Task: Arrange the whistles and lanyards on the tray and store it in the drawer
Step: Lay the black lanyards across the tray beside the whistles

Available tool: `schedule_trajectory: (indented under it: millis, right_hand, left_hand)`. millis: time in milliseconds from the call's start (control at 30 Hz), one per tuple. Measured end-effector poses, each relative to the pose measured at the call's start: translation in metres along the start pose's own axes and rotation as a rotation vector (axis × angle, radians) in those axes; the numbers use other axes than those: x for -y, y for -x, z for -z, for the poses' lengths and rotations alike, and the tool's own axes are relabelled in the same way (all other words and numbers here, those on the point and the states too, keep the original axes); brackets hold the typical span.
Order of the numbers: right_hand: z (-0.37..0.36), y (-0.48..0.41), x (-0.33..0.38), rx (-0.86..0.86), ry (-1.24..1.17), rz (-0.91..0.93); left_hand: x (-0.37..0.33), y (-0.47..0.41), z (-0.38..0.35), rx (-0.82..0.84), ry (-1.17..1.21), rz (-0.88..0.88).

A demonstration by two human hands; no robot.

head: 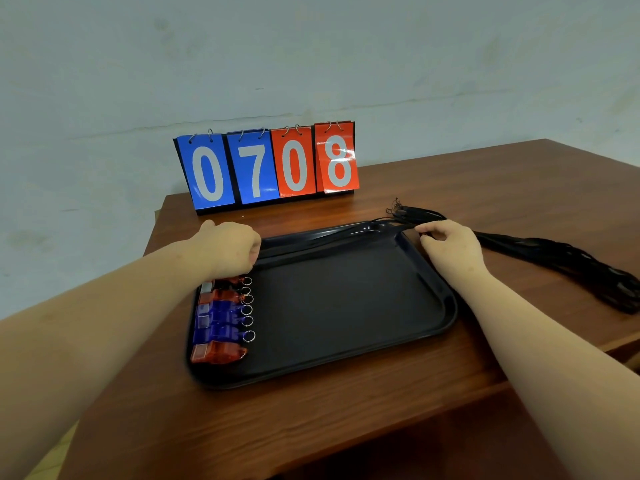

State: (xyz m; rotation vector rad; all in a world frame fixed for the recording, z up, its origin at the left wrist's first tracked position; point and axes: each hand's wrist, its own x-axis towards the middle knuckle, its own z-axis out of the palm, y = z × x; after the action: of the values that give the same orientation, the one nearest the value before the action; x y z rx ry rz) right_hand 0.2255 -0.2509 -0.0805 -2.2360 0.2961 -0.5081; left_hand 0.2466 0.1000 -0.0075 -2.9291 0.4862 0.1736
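Observation:
A black tray (346,358) lies on the wooden table. Several red and blue whistles (221,320) with metal rings stand in a column along its left side. A black lanyard (332,235) stretches along the tray's far edge. My left hand (232,247) is curled at the lanyard's left end and my right hand (446,244) pinches it at the tray's far right corner. A bundle of black lanyards (554,258) trails off to the right on the table.
A flip scoreboard (270,164) reading 0708 stands at the table's back edge against the wall. The table (311,420) drops off at the left and near edges.

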Motion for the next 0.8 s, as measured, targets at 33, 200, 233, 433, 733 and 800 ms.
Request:
schedule_trajectory:
  millis: [33,200,233,433,733,800]
  right_hand:
    - [0.0,0.001,0.0,-0.006,-0.008,0.001]
    - [0.001,0.002,0.001,-0.074,0.004,0.013]
    - [0.001,0.002,0.002,-0.094,-0.003,0.017]
    - [0.001,0.004,0.003,-0.213,-0.083,-0.047]
    - [0.039,0.008,-0.013,-0.325,0.288,0.054]
    - [0.055,0.003,-0.029,-0.274,0.519,0.122]
  left_hand:
    - [-0.001,0.0,0.0,-0.003,0.005,0.002]
    - [-0.009,0.001,0.007,-0.11,0.014,-0.038]
    - [-0.012,0.001,0.009,-0.126,0.011,-0.048]
    - [-0.036,0.0,0.019,-0.161,0.047,-0.08]
    - [-0.11,-0.011,0.019,-0.195,0.141,-0.245]
    - [-0.13,-0.017,0.023,-0.232,0.163,-0.274]
